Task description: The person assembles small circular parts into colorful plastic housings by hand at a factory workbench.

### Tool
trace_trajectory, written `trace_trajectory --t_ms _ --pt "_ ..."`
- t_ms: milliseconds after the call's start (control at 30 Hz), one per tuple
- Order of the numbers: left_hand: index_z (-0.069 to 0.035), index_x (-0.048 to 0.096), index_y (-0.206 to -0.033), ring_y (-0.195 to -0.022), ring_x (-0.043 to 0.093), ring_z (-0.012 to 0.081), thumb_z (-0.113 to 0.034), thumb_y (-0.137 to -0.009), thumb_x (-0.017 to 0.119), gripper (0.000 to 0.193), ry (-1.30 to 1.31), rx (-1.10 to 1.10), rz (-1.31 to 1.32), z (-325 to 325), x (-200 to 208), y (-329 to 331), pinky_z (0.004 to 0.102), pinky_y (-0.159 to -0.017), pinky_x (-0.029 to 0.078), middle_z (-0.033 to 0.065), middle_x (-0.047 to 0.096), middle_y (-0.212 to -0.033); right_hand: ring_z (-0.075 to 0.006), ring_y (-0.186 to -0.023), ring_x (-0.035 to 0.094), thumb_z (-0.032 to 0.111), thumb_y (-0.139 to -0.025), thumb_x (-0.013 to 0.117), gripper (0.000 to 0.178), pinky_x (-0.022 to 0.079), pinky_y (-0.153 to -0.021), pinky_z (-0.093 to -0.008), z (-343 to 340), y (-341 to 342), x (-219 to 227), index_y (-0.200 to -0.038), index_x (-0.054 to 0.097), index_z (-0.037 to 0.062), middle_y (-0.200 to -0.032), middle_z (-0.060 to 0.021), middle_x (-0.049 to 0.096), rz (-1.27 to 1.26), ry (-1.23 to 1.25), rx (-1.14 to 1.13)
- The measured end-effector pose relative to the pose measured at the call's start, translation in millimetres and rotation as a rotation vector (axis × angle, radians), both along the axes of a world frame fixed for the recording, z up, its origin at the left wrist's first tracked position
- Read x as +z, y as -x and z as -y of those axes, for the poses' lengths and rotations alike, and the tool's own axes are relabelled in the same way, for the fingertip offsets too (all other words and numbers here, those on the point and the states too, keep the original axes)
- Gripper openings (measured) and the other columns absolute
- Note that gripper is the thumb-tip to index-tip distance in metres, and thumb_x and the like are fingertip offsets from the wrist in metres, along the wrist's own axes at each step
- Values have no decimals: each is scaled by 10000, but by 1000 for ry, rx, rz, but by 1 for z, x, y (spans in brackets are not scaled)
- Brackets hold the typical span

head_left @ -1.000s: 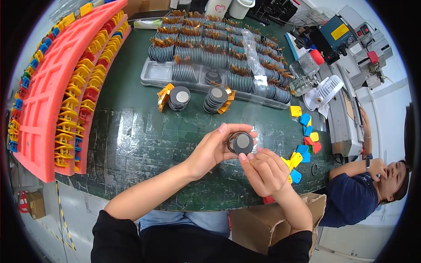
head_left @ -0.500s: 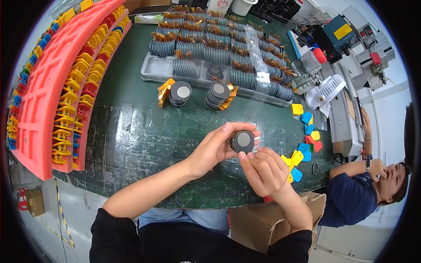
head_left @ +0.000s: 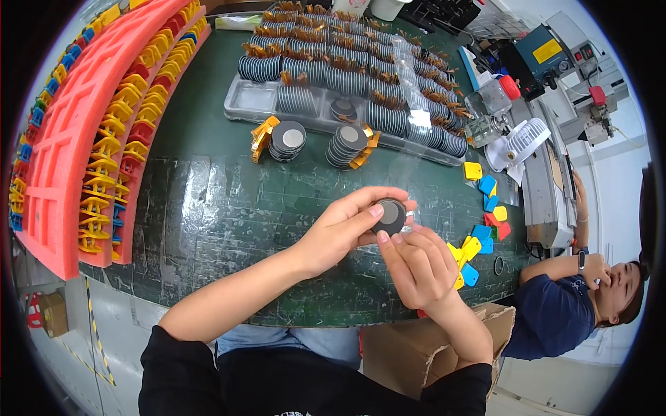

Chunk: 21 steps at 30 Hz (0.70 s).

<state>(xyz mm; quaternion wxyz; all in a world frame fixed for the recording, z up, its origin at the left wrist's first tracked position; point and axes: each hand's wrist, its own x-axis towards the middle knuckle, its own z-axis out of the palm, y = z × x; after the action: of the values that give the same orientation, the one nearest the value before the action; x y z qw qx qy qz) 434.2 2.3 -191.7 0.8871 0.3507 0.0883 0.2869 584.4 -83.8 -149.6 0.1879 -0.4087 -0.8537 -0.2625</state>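
Above the table's near part, my left hand (head_left: 340,232) holds a dark round disc (head_left: 393,211) with a grey centre, its thumb on the disc's face and its fingers behind. My right hand (head_left: 422,267) is closed, thumb and forefinger at the disc's lower edge. A small shiny bit shows beside the disc; what it is I cannot make out. Farther off stand two stacks of similar discs, a left stack (head_left: 288,140) and a right stack (head_left: 347,145), both with orange tails. Behind them, a clear plastic tray (head_left: 243,104) bears rows of such discs.
Pink foam racks (head_left: 59,173) full of yellow, red and blue plastic pieces stand at the left. Coloured tags (head_left: 472,247) and a black ring (head_left: 499,265) lie at the right, near a white fan (head_left: 522,142). A cardboard box (head_left: 409,353) is below; a person (head_left: 565,312) sits at right.
My left thumb has moved onto the disc's face, and the disc has shifted slightly up and right. My right hand stays at its edge. The view has shifted slightly.
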Motion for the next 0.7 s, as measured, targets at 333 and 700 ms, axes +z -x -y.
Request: trace_trajectory --t_ms 333,700 --pt "-63 462 -1306 -1100 518 88 -95 -987 389 329 -94 22 -62 -5 7 5 246 -895 466 40 530 -1275 -254 -966 617 15 -721 627 223 544 -840 -387 -2 4 4 -931 697 -11 -882 -95 582 -19 15 -50" --pt "-39 444 -1322 -1150 534 147 -136 -996 401 343 -138 9 -74 -5 7 7 271 -920 472 88 537 -1297 -246 -963 605 24 -710 645 255 549 -807 -395 0 4 4 -959 704 23 -864 -71 567 -68 40 -52"
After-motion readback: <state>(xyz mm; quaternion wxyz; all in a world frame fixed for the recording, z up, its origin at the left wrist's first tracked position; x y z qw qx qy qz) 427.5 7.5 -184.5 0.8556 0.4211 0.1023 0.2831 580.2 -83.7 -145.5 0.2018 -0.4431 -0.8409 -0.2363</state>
